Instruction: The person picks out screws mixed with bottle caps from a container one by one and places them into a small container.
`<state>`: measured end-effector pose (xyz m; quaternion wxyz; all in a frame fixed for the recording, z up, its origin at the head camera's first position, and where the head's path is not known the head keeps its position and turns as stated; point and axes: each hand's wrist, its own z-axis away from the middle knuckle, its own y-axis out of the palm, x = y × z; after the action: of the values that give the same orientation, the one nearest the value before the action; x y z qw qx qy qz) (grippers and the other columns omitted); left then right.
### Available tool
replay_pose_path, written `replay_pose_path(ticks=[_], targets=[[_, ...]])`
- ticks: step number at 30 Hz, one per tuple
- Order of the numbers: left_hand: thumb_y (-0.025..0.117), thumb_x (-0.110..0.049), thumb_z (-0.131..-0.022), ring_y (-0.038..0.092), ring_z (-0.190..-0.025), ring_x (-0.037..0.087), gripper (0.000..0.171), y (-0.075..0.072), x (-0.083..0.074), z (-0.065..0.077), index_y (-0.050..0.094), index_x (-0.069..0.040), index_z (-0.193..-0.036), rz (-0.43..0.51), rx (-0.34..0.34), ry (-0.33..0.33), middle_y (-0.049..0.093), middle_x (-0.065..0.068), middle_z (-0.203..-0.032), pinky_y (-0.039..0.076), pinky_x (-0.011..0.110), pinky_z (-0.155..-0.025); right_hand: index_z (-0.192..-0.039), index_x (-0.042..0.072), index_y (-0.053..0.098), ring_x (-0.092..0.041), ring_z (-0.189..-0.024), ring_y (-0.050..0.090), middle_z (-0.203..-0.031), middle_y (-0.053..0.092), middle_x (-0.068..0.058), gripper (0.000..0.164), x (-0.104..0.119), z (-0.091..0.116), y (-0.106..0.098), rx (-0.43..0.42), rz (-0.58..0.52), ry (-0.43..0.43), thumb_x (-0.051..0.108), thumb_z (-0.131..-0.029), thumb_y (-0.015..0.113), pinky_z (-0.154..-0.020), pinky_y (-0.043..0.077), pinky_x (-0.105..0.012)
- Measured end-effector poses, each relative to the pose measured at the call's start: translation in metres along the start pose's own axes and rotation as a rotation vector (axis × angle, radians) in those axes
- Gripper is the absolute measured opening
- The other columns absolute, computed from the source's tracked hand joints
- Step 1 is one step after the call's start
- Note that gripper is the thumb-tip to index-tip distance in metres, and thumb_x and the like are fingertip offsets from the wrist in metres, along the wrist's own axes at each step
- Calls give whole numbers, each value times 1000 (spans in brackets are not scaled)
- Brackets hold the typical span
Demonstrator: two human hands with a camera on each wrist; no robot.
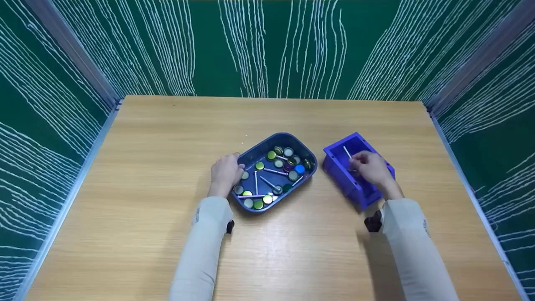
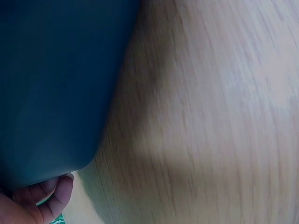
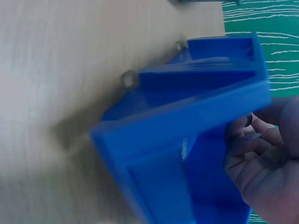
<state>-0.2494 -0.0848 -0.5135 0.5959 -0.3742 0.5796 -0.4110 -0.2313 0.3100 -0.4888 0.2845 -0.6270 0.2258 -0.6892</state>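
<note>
My left hand [image 1: 226, 173] grips the left side of a dark blue tray [image 1: 301, 146], with fingers curled at its edge in the left wrist view. Bottle caps in gold, silver and blue lie in the tray among several long metal screws [image 1: 256, 183]. Over on the right, my right hand [image 1: 370, 167] reaches into a blue-purple divided bin [image 1: 343, 177]. Its fingers pinch a small dark piece [image 3: 249, 120], mostly hidden by the fingertips. A screw [image 1: 347, 151] shows just beyond these fingers, and a threaded length [image 3: 184, 148] appears inside the bin in the right wrist view.
Both containers are on a light wooden table [image 1: 267, 259], the bin a short gap to the right of the tray. Green panels [image 1: 276, 50] with white wavy lines enclose the table's back and sides.
</note>
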Motion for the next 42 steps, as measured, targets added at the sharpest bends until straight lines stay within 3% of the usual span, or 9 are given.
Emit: replay_pose_path(ticks=[5,9,12,17,20,23,33,42], targets=[[62,-23,-94,69,-97,36,26,0,-1,-1,67,-9,-115,-12,6,-5,73,16,-108,55,50,-81,-109,-9,61,-11,-72,61,-98,70,-24,25,-7,0,7,-24,85,30,12,-98,55,-66,48,-23],[61,-24,-94,69,-97,35,27,0,0,-2,67,-9,-116,-18,17,-6,72,15,-109,55,50,-81,-112,-10,62,-31,-91,63,-107,68,-27,27,-9,2,9,-51,161,48,11,-96,55,-81,48,-38],[61,-24,-95,69,-97,35,28,0,0,-2,67,-9,-118,-18,22,-6,72,15,-111,54,50,-82,-116,-9,61,-37,-103,61,-113,66,-29,30,-8,3,9,-51,160,63,11,-96,52,-89,46,-46],[61,-24,-94,69,-99,36,31,-1,1,-2,66,-9,-121,-11,23,-3,72,17,-112,54,49,-84,-119,-8,60,-24,-88,67,-112,66,-27,31,-1,2,5,-49,134,73,12,-97,50,-80,49,-35],[61,-24,-94,69,-99,36,31,-1,1,-2,66,-9,-121,-6,21,-3,72,17,-112,54,50,-84,-119,-6,61,-12,-75,63,-107,66,-23,31,5,1,3,-58,115,64,13,-98,50,-72,47,-25],[61,-24,-94,69,-99,37,32,-1,1,-1,66,-9,-122,-3,19,-2,72,17,-113,54,50,-83,-118,-6,62,-7,-75,56,-105,64,-19,30,12,1,1,-66,93,52,12,-98,49,-69,46,-20],[60,-24,-95,69,-97,34,30,2,0,-2,66,-9,-120,-10,30,-11,72,15,-111,55,49,-82,-115,-4,63,-13,-83,53,-103,64,-17,27,35,-2,-2,-132,67,-42,15,-101,50,-70,41,-18],[60,-24,-95,68,-97,34,29,1,1,-3,66,-10,-119,-16,32,-15,72,15,-110,54,49,-83,-123,1,60,-25,-101,55,-115,62,-17,32,65,-7,-1,-35,33,-81,24,-103,48,-85,42,-30]])
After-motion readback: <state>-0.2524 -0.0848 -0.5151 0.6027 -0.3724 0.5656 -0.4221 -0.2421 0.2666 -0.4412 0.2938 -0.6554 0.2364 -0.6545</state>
